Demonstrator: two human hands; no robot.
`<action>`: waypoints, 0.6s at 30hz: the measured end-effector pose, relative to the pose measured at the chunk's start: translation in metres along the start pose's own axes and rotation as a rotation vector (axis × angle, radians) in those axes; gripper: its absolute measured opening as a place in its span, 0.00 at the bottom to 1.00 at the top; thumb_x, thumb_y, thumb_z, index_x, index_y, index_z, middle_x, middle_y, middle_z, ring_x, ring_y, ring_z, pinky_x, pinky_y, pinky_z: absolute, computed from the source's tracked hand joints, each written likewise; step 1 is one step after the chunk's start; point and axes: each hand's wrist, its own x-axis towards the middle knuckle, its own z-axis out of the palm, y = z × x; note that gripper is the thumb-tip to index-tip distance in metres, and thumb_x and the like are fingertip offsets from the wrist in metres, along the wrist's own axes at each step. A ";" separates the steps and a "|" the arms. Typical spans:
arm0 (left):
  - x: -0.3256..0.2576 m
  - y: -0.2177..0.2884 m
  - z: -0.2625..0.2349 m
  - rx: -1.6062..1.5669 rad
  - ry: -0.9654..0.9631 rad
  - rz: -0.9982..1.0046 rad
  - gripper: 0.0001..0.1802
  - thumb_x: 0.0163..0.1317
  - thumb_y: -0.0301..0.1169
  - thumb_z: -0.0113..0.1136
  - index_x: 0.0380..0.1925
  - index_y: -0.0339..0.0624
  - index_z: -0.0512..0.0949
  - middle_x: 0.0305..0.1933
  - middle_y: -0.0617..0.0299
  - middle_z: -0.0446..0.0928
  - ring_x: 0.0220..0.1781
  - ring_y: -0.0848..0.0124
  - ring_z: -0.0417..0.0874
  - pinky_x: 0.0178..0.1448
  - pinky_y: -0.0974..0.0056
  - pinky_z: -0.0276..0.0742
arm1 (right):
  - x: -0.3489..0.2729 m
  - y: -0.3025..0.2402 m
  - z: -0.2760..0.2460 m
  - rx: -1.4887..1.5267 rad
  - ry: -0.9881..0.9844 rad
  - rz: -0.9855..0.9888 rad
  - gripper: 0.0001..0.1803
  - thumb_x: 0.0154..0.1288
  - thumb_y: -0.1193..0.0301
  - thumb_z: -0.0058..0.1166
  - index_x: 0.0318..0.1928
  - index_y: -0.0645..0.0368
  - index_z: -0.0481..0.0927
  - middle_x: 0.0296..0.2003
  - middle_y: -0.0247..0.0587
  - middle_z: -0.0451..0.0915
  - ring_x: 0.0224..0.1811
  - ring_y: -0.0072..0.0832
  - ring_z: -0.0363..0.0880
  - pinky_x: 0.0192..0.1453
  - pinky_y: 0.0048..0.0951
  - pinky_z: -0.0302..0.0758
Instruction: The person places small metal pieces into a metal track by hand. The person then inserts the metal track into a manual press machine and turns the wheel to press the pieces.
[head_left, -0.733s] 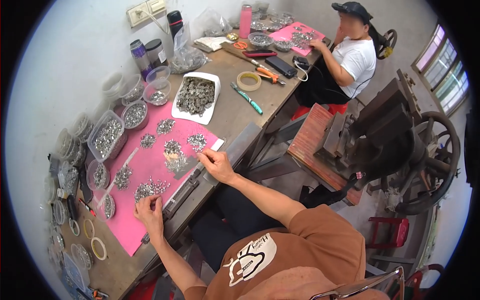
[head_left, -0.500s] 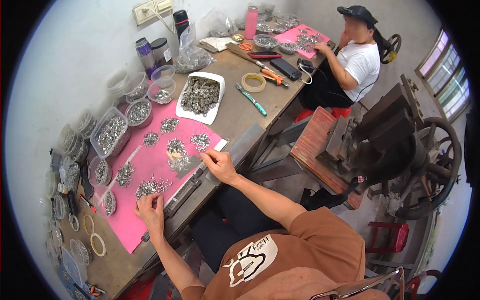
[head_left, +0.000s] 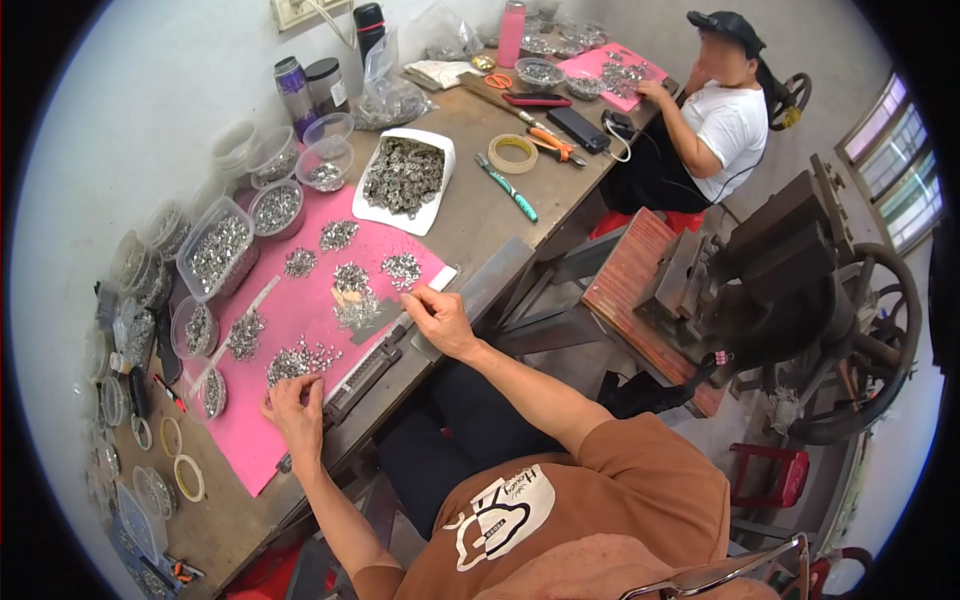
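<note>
My left hand (head_left: 294, 412) is at the near edge of a pile of small shiny metal pieces (head_left: 290, 362) on a pink sheet (head_left: 238, 440). Its fingers are curled toward the thumb; anything between them is too small to make out. My right hand (head_left: 443, 322) is beside the far end of a long dark metal bar fixture (head_left: 362, 382) along the bench's front edge. Thumb and forefinger are pinched together there, and what they hold cannot be made out. Smaller piles of metal pieces (head_left: 402, 268) lie beyond, one next to a grey flat plate (head_left: 378, 322).
A white tray of metal parts (head_left: 405, 180), plastic tubs of pieces (head_left: 216, 248), a tape roll (head_left: 512, 154), a teal pen (head_left: 508, 190) and orange-handled pliers (head_left: 556, 145) stand on the bench. A heavy press (head_left: 770, 300) is at right. Another person (head_left: 728, 130) sits at the far end.
The view has shifted slightly. My left fingers look a little more spread beside the pile. My right hand keeps its pinch at the bar's far end.
</note>
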 end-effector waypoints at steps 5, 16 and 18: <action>0.000 0.002 0.000 0.003 0.004 0.012 0.05 0.62 0.34 0.69 0.35 0.47 0.87 0.32 0.66 0.75 0.43 0.66 0.76 0.73 0.49 0.53 | -0.001 -0.005 -0.002 0.009 0.019 0.000 0.12 0.73 0.69 0.60 0.33 0.66 0.81 0.18 0.41 0.74 0.20 0.16 0.70 0.26 0.29 0.68; 0.005 -0.001 0.001 0.072 0.009 0.051 0.07 0.65 0.39 0.65 0.35 0.51 0.87 0.33 0.64 0.78 0.45 0.61 0.78 0.65 0.43 0.58 | 0.018 -0.040 -0.009 -0.125 -0.549 -0.110 0.08 0.71 0.73 0.59 0.44 0.63 0.86 0.34 0.40 0.84 0.33 0.23 0.80 0.38 0.29 0.76; 0.013 0.009 0.005 0.047 0.006 0.059 0.06 0.64 0.37 0.66 0.35 0.51 0.87 0.35 0.66 0.79 0.47 0.62 0.78 0.66 0.38 0.56 | 0.023 -0.052 -0.013 0.067 -0.855 0.411 0.11 0.74 0.72 0.55 0.50 0.63 0.86 0.41 0.39 0.87 0.37 0.25 0.84 0.35 0.23 0.78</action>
